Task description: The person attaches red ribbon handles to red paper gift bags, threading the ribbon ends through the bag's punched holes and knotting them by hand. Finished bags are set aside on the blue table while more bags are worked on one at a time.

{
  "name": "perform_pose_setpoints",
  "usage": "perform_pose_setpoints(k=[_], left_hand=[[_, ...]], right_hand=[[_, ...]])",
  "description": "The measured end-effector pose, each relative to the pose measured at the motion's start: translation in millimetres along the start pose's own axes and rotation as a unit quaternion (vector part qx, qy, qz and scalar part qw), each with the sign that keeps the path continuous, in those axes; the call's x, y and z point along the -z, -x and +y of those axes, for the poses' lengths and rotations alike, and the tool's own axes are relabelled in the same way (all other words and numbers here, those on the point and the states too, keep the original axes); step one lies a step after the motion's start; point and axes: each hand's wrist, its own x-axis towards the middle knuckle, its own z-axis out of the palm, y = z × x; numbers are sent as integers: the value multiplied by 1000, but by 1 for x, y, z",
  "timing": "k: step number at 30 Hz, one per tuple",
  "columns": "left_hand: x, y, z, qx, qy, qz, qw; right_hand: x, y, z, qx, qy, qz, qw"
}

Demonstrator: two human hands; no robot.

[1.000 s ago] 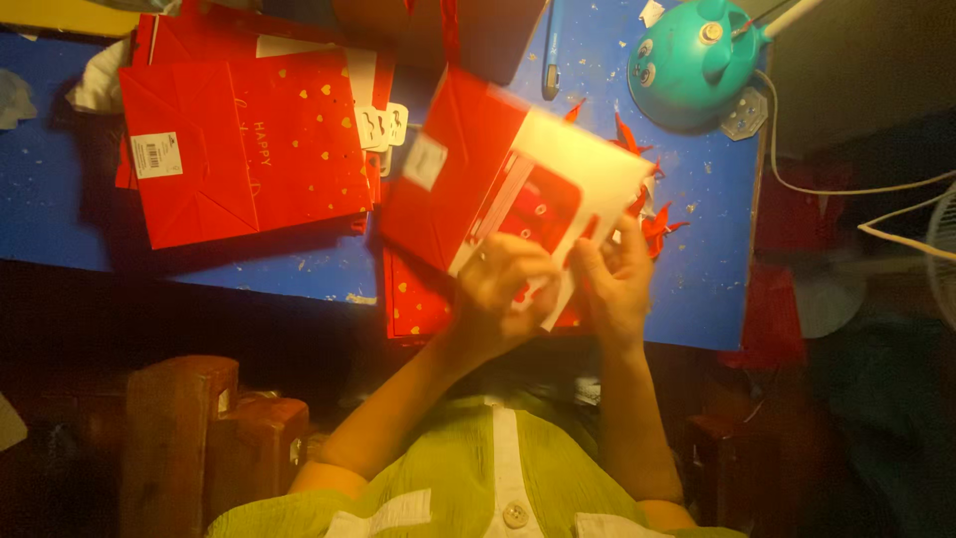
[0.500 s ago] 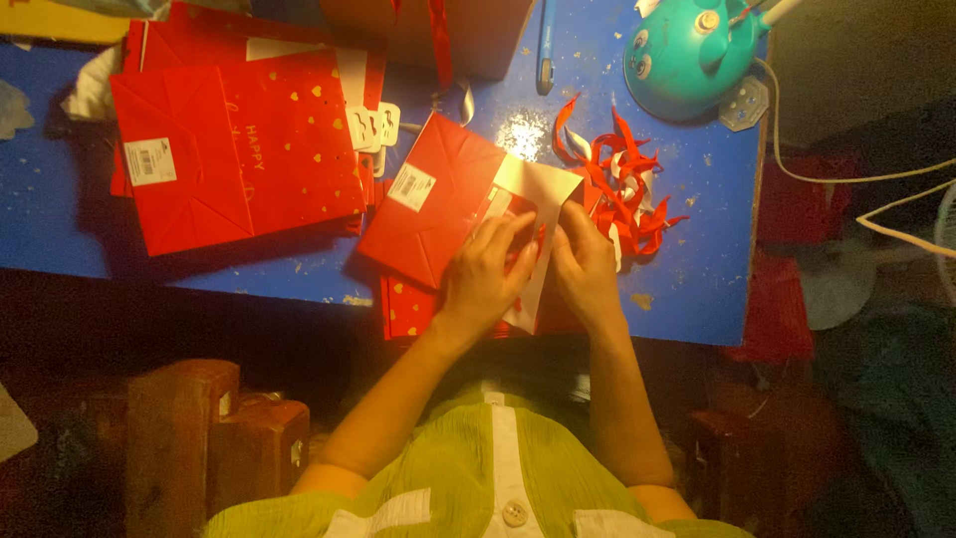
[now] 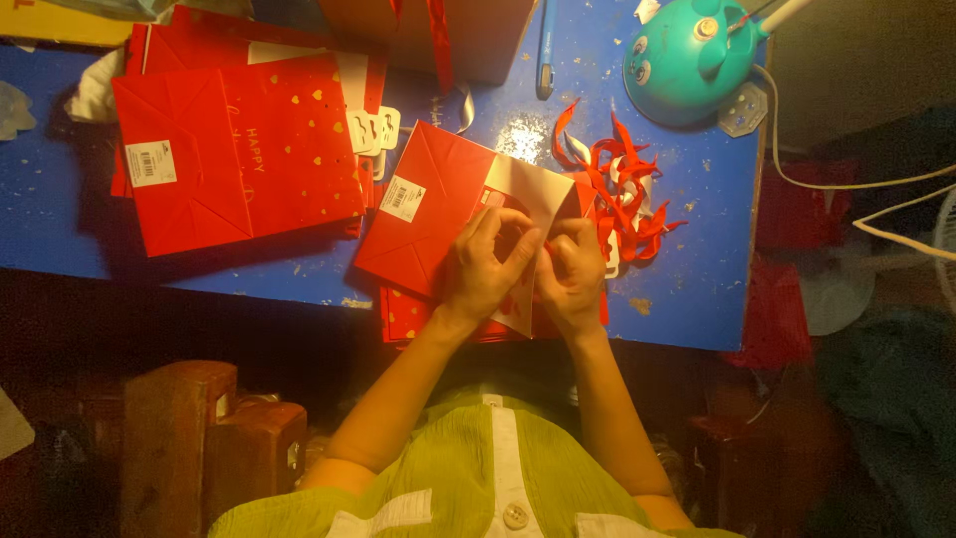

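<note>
Both hands, left hand (image 3: 488,269) and right hand (image 3: 575,274), gripped the red bag's (image 3: 438,204) open mouth; its inside was hidden.

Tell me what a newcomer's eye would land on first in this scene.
First, the two bare hands, left hand and right hand, working together on a flat red paper gift bag with a white inner flap at the near edge of the blue table. Next, the stack of larger red paper bags with gold hearts to the left. Then the tangle of red ribbons and the round teal lamp at the right.
</note>
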Motion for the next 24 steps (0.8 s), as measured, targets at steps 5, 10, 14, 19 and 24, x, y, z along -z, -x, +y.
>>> perform_pose_setpoints(k=[5, 10, 14, 19, 24], left_hand=[[-2, 0, -12, 4, 32, -7, 999], [-2, 1, -23, 45, 91, -9, 995], [0, 7, -26, 97, 165, -15, 981], [3, 11, -31, 102, 227, -41, 968], [3, 13, -37, 122, 269, -49, 954]], right_hand=[[1, 8, 13, -219, -41, -59, 973], [2, 5, 13, -183, -94, -66, 976], [3, 4, 17, -166, -220, -82, 958], [14, 7, 34, -202, -303, -111, 925], [17, 10, 41, -250, -347, -96, 899]])
